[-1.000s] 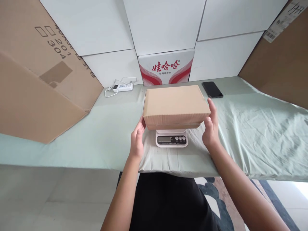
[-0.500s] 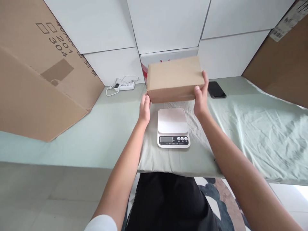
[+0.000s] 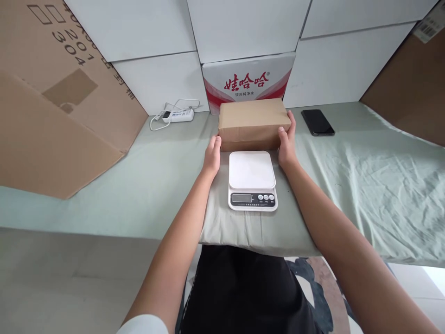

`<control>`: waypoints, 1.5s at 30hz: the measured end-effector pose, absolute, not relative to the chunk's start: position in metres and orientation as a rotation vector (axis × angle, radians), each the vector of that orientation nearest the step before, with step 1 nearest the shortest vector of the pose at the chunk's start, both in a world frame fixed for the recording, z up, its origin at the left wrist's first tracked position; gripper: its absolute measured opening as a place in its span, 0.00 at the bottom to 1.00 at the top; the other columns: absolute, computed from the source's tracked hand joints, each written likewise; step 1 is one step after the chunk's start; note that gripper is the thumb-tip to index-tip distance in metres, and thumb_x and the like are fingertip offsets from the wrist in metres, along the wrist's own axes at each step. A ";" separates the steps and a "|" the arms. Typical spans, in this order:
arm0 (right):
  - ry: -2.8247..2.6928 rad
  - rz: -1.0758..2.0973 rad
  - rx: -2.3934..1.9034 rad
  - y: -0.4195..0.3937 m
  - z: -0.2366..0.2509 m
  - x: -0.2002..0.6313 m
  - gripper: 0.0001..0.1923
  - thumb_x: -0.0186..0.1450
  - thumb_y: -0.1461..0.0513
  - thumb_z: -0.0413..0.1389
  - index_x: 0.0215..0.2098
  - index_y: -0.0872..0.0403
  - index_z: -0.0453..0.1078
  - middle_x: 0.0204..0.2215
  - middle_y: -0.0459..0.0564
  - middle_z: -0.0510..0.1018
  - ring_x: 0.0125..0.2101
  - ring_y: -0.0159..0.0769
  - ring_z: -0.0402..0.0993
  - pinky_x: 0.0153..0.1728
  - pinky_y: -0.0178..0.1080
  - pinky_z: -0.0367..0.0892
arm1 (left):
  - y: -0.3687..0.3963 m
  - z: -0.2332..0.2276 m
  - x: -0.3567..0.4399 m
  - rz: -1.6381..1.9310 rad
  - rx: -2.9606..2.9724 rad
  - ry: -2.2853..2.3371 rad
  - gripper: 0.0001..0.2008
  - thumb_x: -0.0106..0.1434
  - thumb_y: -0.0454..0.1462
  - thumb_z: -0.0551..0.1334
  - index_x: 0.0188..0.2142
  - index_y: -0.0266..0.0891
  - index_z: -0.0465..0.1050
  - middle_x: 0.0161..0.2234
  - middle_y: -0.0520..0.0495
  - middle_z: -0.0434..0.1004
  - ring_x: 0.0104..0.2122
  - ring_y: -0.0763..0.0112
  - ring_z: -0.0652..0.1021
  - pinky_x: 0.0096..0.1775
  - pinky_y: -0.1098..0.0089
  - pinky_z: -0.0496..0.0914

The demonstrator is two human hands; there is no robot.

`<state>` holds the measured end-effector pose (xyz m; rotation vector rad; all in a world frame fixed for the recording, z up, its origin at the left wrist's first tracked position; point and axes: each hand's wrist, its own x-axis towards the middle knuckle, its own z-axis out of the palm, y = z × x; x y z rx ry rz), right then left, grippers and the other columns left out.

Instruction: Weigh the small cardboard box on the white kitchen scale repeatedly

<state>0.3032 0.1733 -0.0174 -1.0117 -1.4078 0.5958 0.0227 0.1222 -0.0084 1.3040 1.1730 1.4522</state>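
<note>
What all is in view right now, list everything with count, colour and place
small cardboard box: 1, brown, on the cloth behind the scale, held at both ends
kitchen scale: 1, white, centre of the cloth, platform bare
cloth: 1, pale green, wrinkled, covering the table
phone: 1, black, lying flat to the right of the small box
power strip: 1, white with cord, back left by the wall
printed carton: 1, white and red, against the wall behind the small box
large cardboard sheets: 2, brown, leaning at far left and far right
wall panels: several, white, at the back
left hand: 1, at the box's left end
right hand: 1, at the box's right end
</note>
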 end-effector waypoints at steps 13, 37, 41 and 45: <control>-1.410 0.572 -0.994 0.181 -0.025 0.302 0.54 0.64 0.26 0.50 0.80 0.41 0.52 0.83 0.51 0.56 0.83 0.56 0.51 0.83 0.66 0.48 | 0.125 -0.013 0.021 1.492 1.290 1.183 0.45 0.63 0.75 0.59 0.63 0.49 0.78 0.68 0.39 0.82 0.73 0.45 0.76 0.76 0.46 0.66; -1.324 0.732 -1.012 0.171 -0.021 0.306 0.61 0.61 0.24 0.52 0.83 0.38 0.46 0.82 0.50 0.58 0.83 0.58 0.53 0.83 0.67 0.51 | 0.126 -0.015 0.015 1.472 1.321 1.225 0.47 0.69 0.73 0.54 0.73 0.44 0.70 0.78 0.38 0.68 0.81 0.51 0.65 0.81 0.51 0.59; -1.343 0.719 -1.006 0.166 -0.015 0.302 0.61 0.58 0.24 0.55 0.80 0.42 0.54 0.82 0.52 0.60 0.83 0.57 0.50 0.86 0.62 0.43 | 0.126 -0.016 0.017 1.442 1.344 1.187 0.48 0.67 0.74 0.56 0.71 0.45 0.73 0.75 0.38 0.73 0.79 0.47 0.68 0.79 0.48 0.61; -1.379 0.657 -0.987 0.159 -0.007 0.296 0.60 0.59 0.25 0.55 0.79 0.43 0.55 0.81 0.53 0.60 0.84 0.56 0.49 0.86 0.63 0.41 | 0.123 -0.008 0.015 1.485 1.424 1.169 0.48 0.65 0.75 0.58 0.69 0.46 0.76 0.73 0.40 0.77 0.76 0.45 0.72 0.78 0.47 0.64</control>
